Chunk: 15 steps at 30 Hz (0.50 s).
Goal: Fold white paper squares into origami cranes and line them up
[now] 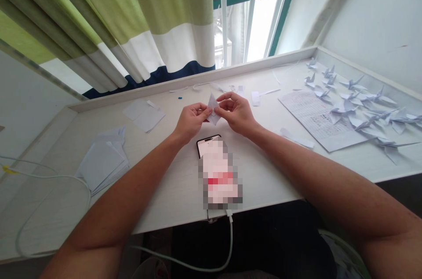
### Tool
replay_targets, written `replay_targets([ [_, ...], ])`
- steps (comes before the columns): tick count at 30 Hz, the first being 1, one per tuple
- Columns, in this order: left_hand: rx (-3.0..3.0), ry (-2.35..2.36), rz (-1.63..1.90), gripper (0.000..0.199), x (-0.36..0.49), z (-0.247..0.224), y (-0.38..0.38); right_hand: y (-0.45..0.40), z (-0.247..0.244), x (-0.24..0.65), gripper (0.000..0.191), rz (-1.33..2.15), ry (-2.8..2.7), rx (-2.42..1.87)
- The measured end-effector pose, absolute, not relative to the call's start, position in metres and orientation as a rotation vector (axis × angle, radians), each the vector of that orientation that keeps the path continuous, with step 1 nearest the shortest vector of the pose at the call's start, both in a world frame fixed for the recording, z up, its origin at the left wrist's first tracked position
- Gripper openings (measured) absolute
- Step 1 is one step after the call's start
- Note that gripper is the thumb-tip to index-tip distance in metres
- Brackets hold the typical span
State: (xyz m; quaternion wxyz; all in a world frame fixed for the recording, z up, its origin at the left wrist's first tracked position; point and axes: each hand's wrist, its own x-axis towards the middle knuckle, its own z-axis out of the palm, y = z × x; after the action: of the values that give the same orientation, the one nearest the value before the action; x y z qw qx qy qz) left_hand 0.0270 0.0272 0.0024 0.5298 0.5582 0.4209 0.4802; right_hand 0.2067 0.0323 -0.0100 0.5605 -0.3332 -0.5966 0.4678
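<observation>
White paper, folded into a small pointed piece (212,107), is held above the pale wood-grain desk (171,191), between the two hands and just beyond the top edge of the black-framed smartphone (217,169) lying flat below it. The left hand (189,121) is closed on the lower left edge of the folded piece, thumb and forefinger pinching. The right hand (235,113) is likewise closed on its right side, fingertips meeting over the fold near the top.

Judgement on handling: the piece looks very light and thin, stiff only along its creases, easily crushed or torn at the tip. It is best taken at the layered edges or the base, with fingertip pressure only; the single-layer point should be left free. The surface appears matt, so slipping is unlikely.

Surroundings: a stack of white square paper sheets (102,164) lies on the left of the desk, with two more loose sheets (145,116) further back. A printed white document (318,118) lies to the right, and beside it a group of finished white paper cranes (359,107). A white charging cable (227,244) runs from the phone over the desk edge. A green, white and navy striped curtain (132,23) hangs behind, beside a barred window (250,10)
</observation>
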Motion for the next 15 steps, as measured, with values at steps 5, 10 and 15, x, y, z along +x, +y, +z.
replay_targets([
  [5,1.333,1.037,1.129,0.049,0.028,0.0037,0.0263,0.0316,-0.0104,0.2052,0.05,1.139,-1.383,-0.78],
  [10,1.306,1.047,1.115,0.051,0.026,0.0077,0.0257,0.0347,-0.0134,0.2065,0.053,1.143,-1.389,-0.757],
  [15,1.282,1.03,1.093,0.046,0.0261,0.0089,0.0243,0.036,-0.0146,0.2075,0.054,1.113,-1.427,-0.786],
])
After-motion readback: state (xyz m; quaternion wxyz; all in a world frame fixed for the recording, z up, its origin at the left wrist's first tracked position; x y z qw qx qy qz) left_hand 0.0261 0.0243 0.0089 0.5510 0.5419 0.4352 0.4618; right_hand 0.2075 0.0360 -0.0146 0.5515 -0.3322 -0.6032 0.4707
